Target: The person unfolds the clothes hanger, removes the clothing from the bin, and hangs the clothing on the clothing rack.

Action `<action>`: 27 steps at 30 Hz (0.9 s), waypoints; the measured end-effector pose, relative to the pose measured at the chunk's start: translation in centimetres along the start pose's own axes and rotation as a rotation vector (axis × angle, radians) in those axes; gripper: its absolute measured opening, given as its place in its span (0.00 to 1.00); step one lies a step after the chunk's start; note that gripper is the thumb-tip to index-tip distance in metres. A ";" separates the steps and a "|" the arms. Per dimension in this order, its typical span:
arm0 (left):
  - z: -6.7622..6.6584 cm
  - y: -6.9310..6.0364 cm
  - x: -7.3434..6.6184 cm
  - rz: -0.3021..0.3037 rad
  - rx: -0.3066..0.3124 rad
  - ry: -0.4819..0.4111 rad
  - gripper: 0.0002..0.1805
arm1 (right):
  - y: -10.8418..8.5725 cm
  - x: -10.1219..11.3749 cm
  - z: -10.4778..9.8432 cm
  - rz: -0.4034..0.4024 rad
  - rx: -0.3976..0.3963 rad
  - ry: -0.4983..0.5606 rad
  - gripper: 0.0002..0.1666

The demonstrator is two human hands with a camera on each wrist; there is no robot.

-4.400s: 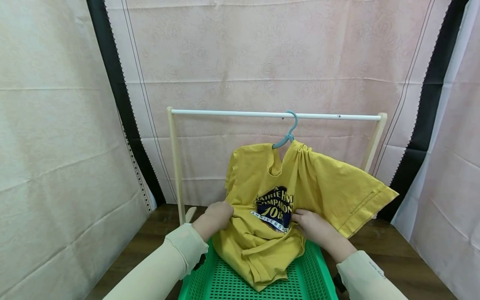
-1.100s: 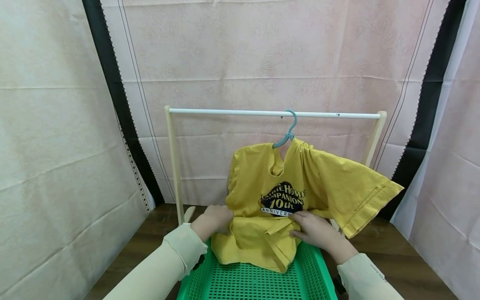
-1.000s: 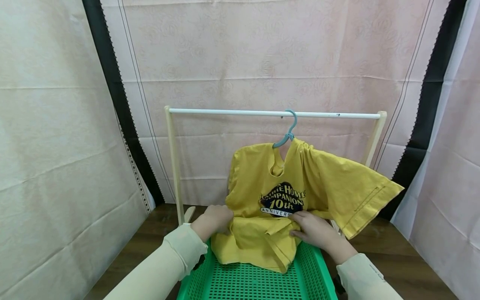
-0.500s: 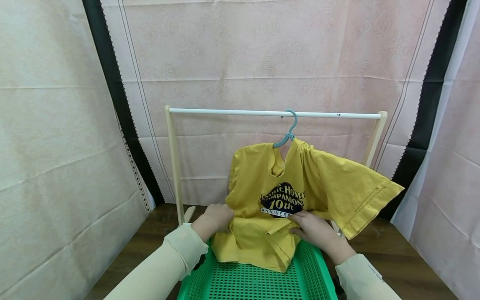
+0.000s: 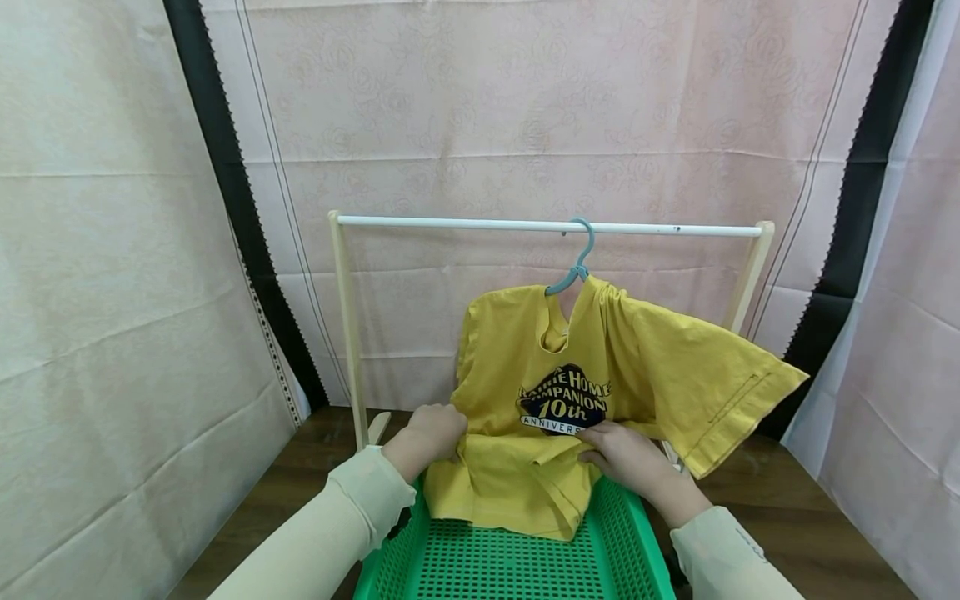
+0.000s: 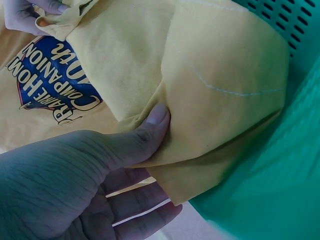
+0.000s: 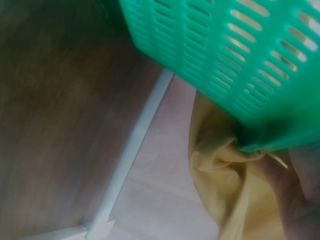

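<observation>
A yellow T-shirt with a dark printed logo hangs on a blue hanger, its wide sleeve spread to the right. Its lower part is folded across below the print, with the hem over a green basket. My left hand pinches the shirt's left side; in the left wrist view the thumb of this hand lies on the cloth with fingers beneath. At the right end of the fold, my right hand pinches the cloth just under the print. Its fingers are mostly hidden in the right wrist view.
The hanger hooks over the white rail of a rack with cream posts. Rack and basket stand on a dark wooden table. Pale patterned cloth encloses the back and sides.
Since the earliest frame, the shirt's lower front has been drawn up into a fold and the hem has risen. Over the last second the hem lifts slightly; both hands stay nearly still.
</observation>
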State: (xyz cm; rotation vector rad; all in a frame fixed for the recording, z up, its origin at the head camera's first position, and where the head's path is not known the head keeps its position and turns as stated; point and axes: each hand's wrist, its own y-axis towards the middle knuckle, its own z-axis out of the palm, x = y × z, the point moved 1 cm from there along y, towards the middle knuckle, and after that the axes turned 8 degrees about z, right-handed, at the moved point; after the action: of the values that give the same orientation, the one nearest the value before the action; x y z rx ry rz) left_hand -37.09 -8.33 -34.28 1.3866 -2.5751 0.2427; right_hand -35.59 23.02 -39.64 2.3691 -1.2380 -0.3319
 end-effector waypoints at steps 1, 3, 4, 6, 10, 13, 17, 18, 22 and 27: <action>0.1 0.0 0.0 -0.004 0.003 -0.003 0.13 | 0.0 0.0 0.0 -0.002 -0.002 0.002 0.18; 0.2 0.1 0.1 -0.005 0.000 0.000 0.14 | 0.0 0.0 0.0 -0.007 -0.005 0.006 0.17; 0.3 0.2 0.1 -0.004 -0.002 0.003 0.14 | 0.0 0.0 0.0 -0.009 -0.008 0.010 0.17; 0.4 0.2 0.2 -0.004 -0.003 0.007 0.15 | 0.0 0.0 0.0 -0.014 -0.012 0.018 0.17; 0.5 0.3 0.4 -0.003 -0.005 0.009 0.15 | 0.1 -0.1 0.0 -0.021 -0.025 0.020 0.16; 0.5 0.4 0.6 -0.001 -0.002 0.004 0.14 | 0.1 -0.2 0.0 -0.031 -0.036 0.016 0.14; 0.6 0.6 0.8 0.000 -0.004 -0.002 0.12 | 0.2 -0.3 0.0 -0.043 -0.050 0.014 0.12; 0.5 0.6 0.8 0.000 -0.008 -0.006 0.11 | 0.2 -0.3 -0.1 -0.044 -0.053 0.014 0.11; 0.4 0.6 0.9 -0.006 -0.015 -0.005 0.11 | 0.3 -0.4 -0.2 -0.053 -0.062 0.020 0.08; 0.3 0.6 1.1 -0.007 -0.021 0.005 0.12 | 0.4 -0.2 -0.4 -0.048 -0.060 0.015 0.05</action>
State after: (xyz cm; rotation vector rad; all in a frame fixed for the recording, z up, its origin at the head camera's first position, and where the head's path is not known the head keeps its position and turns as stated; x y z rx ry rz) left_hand -38.22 -8.97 -34.34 1.3856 -2.5604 0.2167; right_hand -35.86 23.12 -39.13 2.3492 -1.1500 -0.3609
